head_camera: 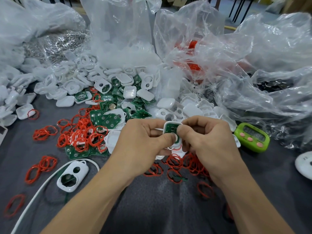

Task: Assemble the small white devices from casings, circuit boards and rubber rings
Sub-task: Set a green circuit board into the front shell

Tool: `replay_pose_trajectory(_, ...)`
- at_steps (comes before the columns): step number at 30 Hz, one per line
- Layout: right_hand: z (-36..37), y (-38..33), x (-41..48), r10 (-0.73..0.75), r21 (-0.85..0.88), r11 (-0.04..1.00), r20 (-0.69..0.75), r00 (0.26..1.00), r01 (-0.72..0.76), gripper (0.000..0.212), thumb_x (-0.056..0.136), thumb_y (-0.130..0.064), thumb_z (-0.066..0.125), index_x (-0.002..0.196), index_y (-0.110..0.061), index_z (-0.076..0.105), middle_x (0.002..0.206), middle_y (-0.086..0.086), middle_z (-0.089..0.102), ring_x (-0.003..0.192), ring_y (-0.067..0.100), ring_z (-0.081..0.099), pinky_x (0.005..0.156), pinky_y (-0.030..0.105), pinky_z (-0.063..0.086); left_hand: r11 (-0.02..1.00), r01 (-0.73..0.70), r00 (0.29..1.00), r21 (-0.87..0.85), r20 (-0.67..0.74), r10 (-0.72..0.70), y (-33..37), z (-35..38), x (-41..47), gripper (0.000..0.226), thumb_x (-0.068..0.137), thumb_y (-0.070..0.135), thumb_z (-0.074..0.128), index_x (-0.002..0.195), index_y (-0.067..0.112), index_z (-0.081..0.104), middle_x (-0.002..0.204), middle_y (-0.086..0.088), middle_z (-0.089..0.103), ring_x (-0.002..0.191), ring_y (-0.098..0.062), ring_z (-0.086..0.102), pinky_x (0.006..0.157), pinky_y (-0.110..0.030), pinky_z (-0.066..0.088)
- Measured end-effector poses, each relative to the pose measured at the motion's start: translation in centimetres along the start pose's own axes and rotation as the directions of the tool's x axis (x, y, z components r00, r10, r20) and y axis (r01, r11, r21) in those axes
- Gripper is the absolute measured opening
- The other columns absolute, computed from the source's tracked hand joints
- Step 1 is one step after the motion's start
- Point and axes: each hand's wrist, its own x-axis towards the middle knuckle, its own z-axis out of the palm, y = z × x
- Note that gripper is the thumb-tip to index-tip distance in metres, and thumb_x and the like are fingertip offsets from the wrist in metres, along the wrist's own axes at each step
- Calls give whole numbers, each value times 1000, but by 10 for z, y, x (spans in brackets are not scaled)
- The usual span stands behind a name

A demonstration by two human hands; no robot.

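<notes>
Casing (171, 122), small and white, is held between both hands just above the grey table (152, 208), near its front middle, with a green circuit board (170, 129) lying in its open side. The step in hand looks to be seating the board in the shell. The next move likely calls for an even press until the board sits flush, then a red rubber ring from the loose rings (177, 162) scattered right beneath the hands. A trace of red shows under the casing, but I cannot tell whether a ring is already fitted. The left hand (143, 141) is curled round the casing from the left, its thumb pressing on the board's lower end. The right hand (207, 139) pinches the right edge, thumb tip on the board, fingers curled below. Both forearms rise from the bottom edge and converge. Behind lie a heap of spare casings (118, 78) and boards (108, 119), with a green timer (252, 137) to the right.
</notes>
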Motion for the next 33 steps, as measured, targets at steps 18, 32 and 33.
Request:
replay_pose_trajectory(18,2,2,0,63,52,997,-16,998,-62,11,74,-33,73,80,-25,79,59,2,68,51,14,58,52,33,48,1000,-30,999,1,16,30,1,1,-2,27,91,0,73,99,25,80,79,-5,80,71,-11,76,61,-23,60)
replay_pose_trajectory(32,6,6,1,36,-13,999,-52,998,-37,11,73,-36,71,79,-37,80,58,0,70,48,10,59,54,30,47,997,-58,998,56,31,56,-3,0,-1,28,91,1,73,102,26,81,82,-4,80,74,-12,75,62,-25,61)
replay_pose_trajectory(33,6,7,2,46,-10,999,-37,998,-46,11,73,-36,71,80,-36,80,58,1,69,48,11,59,54,31,47,997,-52,998,51,21,51,-3,0,0,28,91,1,73,101,25,81,81,-4,80,73,-12,75,62,-24,61)
